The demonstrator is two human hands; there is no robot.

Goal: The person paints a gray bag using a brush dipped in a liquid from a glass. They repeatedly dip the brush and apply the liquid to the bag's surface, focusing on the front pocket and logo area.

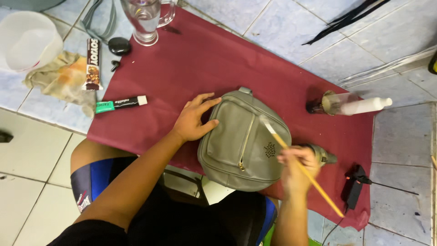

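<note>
The left hand [193, 119] lies flat and open on the upper left edge of the grey bag [243, 139], with fingers spread, pressing it down without gripping. The right hand [296, 166] is closed around a thin brush [298, 166] with a pale wooden handle; its bristle end lies over the bag front, near the gold zipper [246, 143]. This hand is blurred, so it seems to be in motion. The two hands are apart, one at each side of the bag.

I judge the step in hand to be brushing something onto the bag surface while the other hand keeps it steady. The next stroke calls for a light, even touch and a bag that does not slide.

The bag is rounded, of smooth leather-like material with stitched seams and a small dark emblem. It lies near the front edge of a dark red cloth [191, 59], matte and a little wrinkled, spread over pale floor tiles. Beside the right hand lies a small bottle [324, 157]; farther off, a clear bottle [350, 104] on its side. At the left lie a green-and-black tube [120, 104] and a glass mug [145, 20].
</note>
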